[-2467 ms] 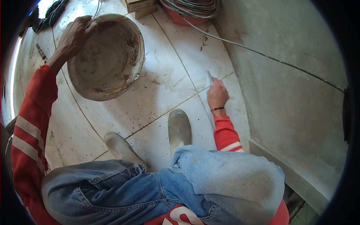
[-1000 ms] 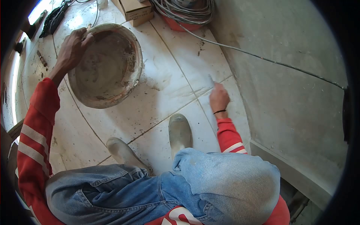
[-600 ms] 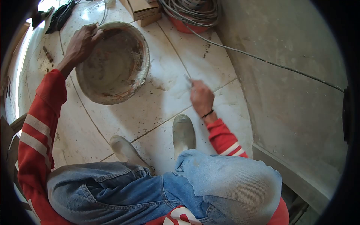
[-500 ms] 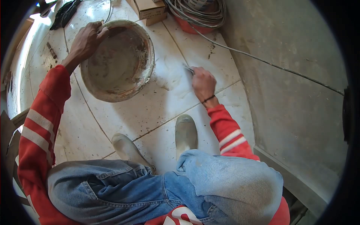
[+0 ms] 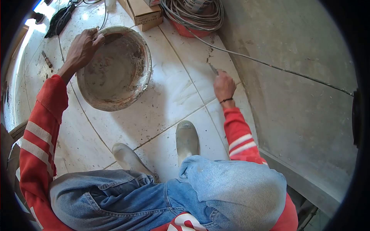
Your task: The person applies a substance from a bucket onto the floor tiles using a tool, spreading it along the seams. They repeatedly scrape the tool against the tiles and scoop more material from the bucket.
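Note:
A round bucket (image 5: pixel 149 73), its rim and inside crusted with grey and brown residue, leans with its mouth towards me. My left hand (image 5: pixel 82 48) is closed over its upper left rim, with the thumb on the inside. To the right, my right hand (image 5: pixel 224 86) is closed on a scraper (image 5: pixel 213 69). Only its narrow grey blade shows past the fingers, pointing up and left close to the floor; my fist hides the handle. Pale wet smears mark the white floor tiles (image 5: pixel 181 90) between the bucket and my right hand.
A coiled grey cable (image 5: pixel 208 24) lies over a red tub (image 5: pixel 181 29), one strand running along the wall (image 5: pixel 293 38) on the right. Cardboard boxes (image 5: pixel 144 15) stand behind the bucket. A black cloth or bag (image 5: pixel 59 21) and a small brown stick-like object (image 5: pixel 47 59) lie left.
My right hand has moved right and away from the bucket with the scraper, towards the wall. My left hand keeps its hold on the rim. The view has shifted slightly.

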The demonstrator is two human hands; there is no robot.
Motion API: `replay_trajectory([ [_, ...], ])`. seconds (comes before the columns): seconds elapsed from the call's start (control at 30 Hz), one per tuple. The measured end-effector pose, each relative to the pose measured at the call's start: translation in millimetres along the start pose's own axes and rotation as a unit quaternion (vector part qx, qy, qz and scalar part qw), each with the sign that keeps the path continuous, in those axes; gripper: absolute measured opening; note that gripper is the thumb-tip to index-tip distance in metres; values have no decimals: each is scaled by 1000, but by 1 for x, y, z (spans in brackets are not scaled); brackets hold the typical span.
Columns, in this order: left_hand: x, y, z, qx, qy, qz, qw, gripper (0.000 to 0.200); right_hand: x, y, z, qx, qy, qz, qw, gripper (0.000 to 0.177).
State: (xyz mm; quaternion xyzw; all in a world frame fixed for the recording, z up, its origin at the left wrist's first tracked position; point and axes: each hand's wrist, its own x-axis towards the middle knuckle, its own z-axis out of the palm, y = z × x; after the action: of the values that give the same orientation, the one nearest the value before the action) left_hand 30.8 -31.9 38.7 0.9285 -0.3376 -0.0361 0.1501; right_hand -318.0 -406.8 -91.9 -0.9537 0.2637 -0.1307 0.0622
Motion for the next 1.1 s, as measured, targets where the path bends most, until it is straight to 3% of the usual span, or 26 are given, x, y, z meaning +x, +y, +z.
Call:
replay_trajectory([
  [0.13,6,-7,1,-14,-17,-9,1000,54,-37,-34,41,-53,-107,-4,993,20],
  [0.17,5,-6,0,-14,-12,-16,1000,54,-62,-59,42,-10,-72,-98,993,23],
  [0.2,4,-5,0,-14,-11,-13,1000,54,-87,-88,41,3,-117,-81,990,18],
  [0.23,3,-5,0,-1,-2,-6,1000,53,-103,-113,16,70,-107,-163,978,12],
  [0.3,3,-2,-1,8,10,9,1000,52,-121,-130,0,191,-192,-144,952,27],
  [0.4,3,6,-8,-8,-54,-19,998,51,-79,-89,1,155,-156,-53,974,28],
  [0.47,0,3,-4,-8,-28,-1,1000,50,-25,-26,3,106,-83,-19,991,26],
  [0.5,0,-1,-2,-4,-2,16,1000,50,4,5,-1,3,-92,1,996,28],
  [0.57,3,-17,5,-19,6,21,1000,50,33,71,1,5,-37,-134,990,33],
  [0.67,-3,-15,5,-30,19,21,999,49,12,116,-4,-17,-121,-147,981,40],
  [0.73,-12,-9,-3,-22,18,3,1000,49,-40,119,-18,34,-146,-144,978,42],
  [0.8,-11,-18,0,-37,15,-6,999,49,-93,108,-40,0,-178,-186,966,42],
  [0.87,-10,-30,4,-51,11,-10,999,48,-126,87,-68,22,-262,-171,950,38],
  [0.97,-3,-40,9,-77,39,-15,996,48,-133,85,-65,65,-197,-86,974,37],
  [1.0,2,-41,8,-80,10,-35,996,48,-115,79,-71,61,-174,-58,981,38],
  [1.07,3,-39,5,-82,-19,-53,995,49,-84,87,-57,62,-121,-38,990,39],
  [1.1,3,-37,3,-68,-19,-40,997,49,-64,88,-50,70,-94,-86,989,39],
])
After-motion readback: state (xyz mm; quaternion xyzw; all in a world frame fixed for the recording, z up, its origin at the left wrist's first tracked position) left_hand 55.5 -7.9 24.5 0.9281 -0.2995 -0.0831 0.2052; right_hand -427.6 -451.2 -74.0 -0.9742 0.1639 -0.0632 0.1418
